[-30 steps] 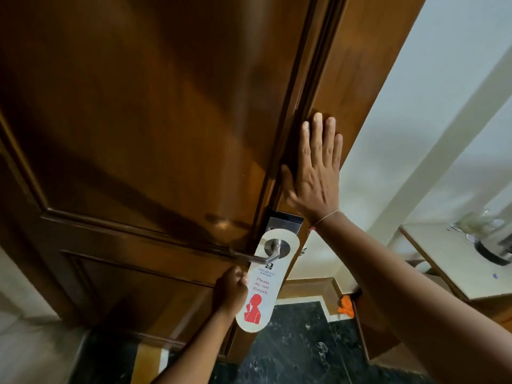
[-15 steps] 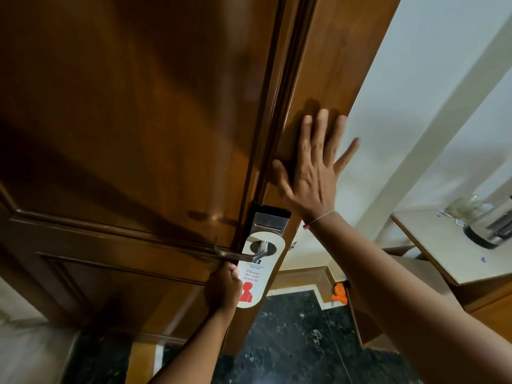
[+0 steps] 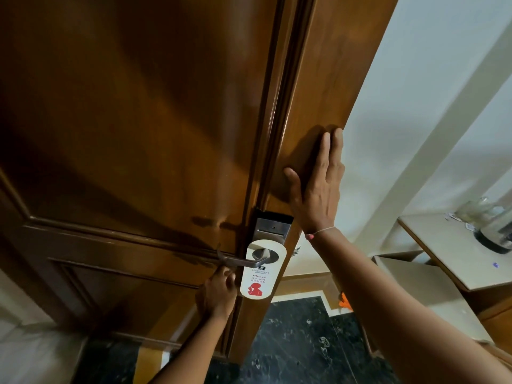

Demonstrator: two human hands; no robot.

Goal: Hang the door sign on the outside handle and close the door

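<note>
- The left hand [image 3: 217, 293] sits just below the lever handle [image 3: 239, 261], fingers loosely curled, close beside the left edge of the door sign [image 3: 259, 275]; whether a fingertip touches the sign or the lever cannot be told, and it grips nothing visibly.
- The right hand [image 3: 318, 189] lies flat and open on the wooden door edge [image 3: 318, 92], fingers together pointing up, thumb spread left, well above the sign.
- The door sign hangs from the lever handle by its hole, under the metal lock plate [image 3: 273, 227], between the two hands.
- Against half a second ago, the right hand's fingers have closed together, and the left hand has dropped slightly from the lever.
- The sign's small print is hard to read; a red figure shows at its bottom.
- The side table [image 3: 443, 245] at right is cut off by the frame.
</note>
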